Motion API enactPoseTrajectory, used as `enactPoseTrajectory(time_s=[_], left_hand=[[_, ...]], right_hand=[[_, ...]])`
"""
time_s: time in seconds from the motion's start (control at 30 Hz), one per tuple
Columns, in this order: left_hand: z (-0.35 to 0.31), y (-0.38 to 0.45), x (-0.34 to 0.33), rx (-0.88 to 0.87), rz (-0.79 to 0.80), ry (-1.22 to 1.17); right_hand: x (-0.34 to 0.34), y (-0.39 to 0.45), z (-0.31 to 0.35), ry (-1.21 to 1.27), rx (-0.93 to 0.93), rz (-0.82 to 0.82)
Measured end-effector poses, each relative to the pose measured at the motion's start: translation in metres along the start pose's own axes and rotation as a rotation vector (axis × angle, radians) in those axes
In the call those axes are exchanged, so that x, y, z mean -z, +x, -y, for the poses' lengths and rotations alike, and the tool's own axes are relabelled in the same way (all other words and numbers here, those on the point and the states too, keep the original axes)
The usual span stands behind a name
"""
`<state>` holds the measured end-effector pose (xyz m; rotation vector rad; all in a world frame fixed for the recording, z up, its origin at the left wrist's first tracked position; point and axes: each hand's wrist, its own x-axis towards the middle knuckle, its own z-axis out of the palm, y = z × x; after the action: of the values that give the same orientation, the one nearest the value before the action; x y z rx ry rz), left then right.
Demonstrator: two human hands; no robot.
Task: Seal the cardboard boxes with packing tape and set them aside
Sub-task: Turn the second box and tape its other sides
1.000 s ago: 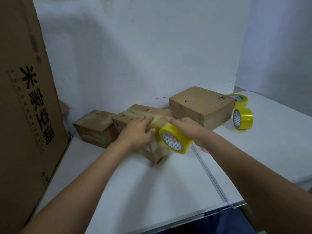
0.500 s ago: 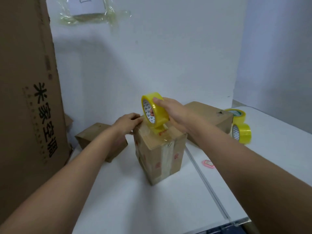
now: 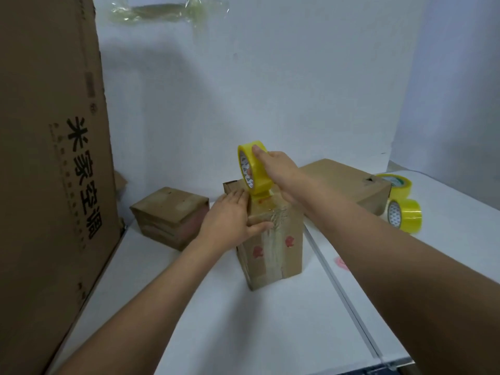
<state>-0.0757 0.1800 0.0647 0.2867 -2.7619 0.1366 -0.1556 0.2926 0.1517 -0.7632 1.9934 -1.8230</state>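
- Head view: a small cardboard box stands on end on the white table, with glossy tape already running down its near face and over the top.
- The right hand grips a yellow tape roll above the box top, fingers curled over its rim; a short length of tape runs from the roll down to the box, so this strip appears not yet cut.
- The left hand lies flat against the box's upper left side, fingers straight and together, thumb across the front, steadying it.
- Judged from this, sealing of this box is partway done: the strip must still be finished and torn off, then the box set aside.
- A squat box to the left and a larger flat box behind; whether they are sealed cannot be told.
- Two spare rolls lie at right.
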Motion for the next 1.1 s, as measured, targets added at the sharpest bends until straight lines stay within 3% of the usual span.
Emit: enactPoseTrajectory(time_s=[0.37, 0.67, 1.1], left_hand=[[0.016, 0.031, -0.003, 0.027, 0.127, -0.027], [0.019, 0.043, -0.001, 0.016, 0.118, -0.042], [0.020, 0.050, -0.005, 0.045, 0.126, -0.036]], right_hand=[[0.019, -0.029, 0.007, 0.016, -0.105, -0.007], [0.013, -0.044, -0.020, 0.137, -0.351, 0.125], [0.002, -0.044, -0.073, 0.063, -0.320, 0.070]])
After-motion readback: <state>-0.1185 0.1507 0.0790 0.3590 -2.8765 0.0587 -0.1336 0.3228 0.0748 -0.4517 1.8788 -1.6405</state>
